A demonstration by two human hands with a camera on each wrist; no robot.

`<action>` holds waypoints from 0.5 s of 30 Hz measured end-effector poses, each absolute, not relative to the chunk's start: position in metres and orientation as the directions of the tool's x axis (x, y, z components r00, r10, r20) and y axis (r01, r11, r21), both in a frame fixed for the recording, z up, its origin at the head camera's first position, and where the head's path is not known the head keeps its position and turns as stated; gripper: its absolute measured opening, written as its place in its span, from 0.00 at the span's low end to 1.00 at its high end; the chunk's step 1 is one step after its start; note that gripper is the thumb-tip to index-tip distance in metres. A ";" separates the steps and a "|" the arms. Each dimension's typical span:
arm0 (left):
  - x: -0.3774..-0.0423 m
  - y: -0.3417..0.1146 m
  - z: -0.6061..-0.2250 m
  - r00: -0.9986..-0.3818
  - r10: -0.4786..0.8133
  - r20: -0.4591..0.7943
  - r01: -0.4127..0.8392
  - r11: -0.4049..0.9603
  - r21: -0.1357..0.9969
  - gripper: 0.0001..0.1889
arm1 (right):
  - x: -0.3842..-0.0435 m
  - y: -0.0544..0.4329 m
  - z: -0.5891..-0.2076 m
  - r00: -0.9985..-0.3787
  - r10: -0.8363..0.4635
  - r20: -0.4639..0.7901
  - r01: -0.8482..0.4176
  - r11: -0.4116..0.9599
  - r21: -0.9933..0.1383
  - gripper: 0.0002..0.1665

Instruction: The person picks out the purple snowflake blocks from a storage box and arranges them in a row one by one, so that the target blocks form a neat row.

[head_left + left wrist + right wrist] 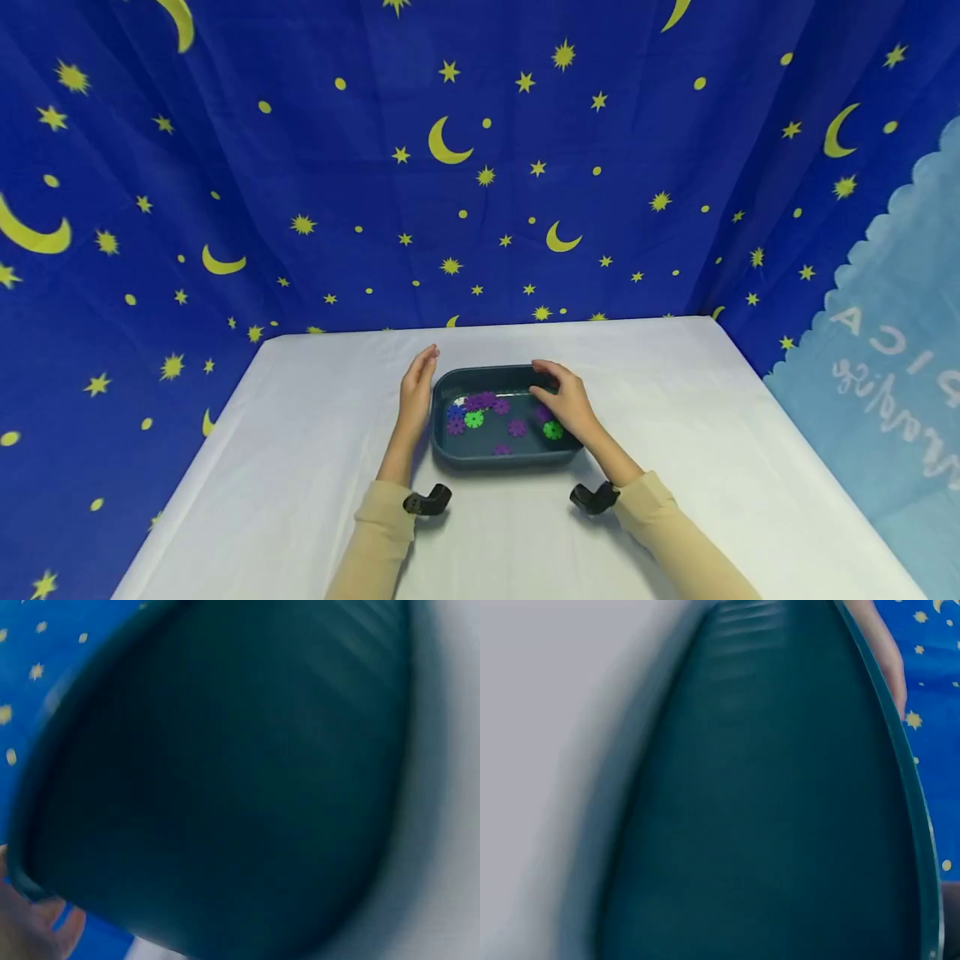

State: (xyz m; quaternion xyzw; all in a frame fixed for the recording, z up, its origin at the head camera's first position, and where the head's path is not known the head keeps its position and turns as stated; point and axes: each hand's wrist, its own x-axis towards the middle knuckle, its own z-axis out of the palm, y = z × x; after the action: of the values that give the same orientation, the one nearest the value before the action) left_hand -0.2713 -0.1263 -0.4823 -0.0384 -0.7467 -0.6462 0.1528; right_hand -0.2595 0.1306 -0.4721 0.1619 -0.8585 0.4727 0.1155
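Observation:
A dark teal plastic tray (480, 461) with rounded corners sits on the white table, holding several notched, interlocking discs. Among them are a purple disc (517, 427), a green disc (473, 419) and a blue disc (455, 412). My left hand (416, 397) is beside the tray's left end, its fingers extended toward the back. Over the back right corner is my right hand (567, 402), thumb and fingers apart in a loose curve; it hides part of the rim. The tray's teal wall fills most of both wrist views, blurred, with part of a hand (34, 930) at the left wrist view's lower left.
A white cloth (315, 467) covers the table. Blue fabric (375, 192) with yellow moons and stars hangs behind and at the sides, and a light blue lettered banner (885, 367) hangs at the right. Black wrist mounts (429, 501) stick out inward from the sleeves.

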 end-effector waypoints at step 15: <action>-0.273 -0.132 -0.531 -0.999 0.017 0.050 0.037 -0.434 0.900 0.29 | -0.271 0.132 -0.489 -0.988 -0.142 0.061 -0.127 0.525 -0.841 0.26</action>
State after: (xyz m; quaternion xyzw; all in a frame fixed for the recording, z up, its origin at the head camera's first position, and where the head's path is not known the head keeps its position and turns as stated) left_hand -0.2730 -0.1320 -0.5306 -0.0256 -0.5320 -0.8464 0.0059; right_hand -0.2711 0.1320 -0.4890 0.0771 -0.8733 0.4810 -0.0077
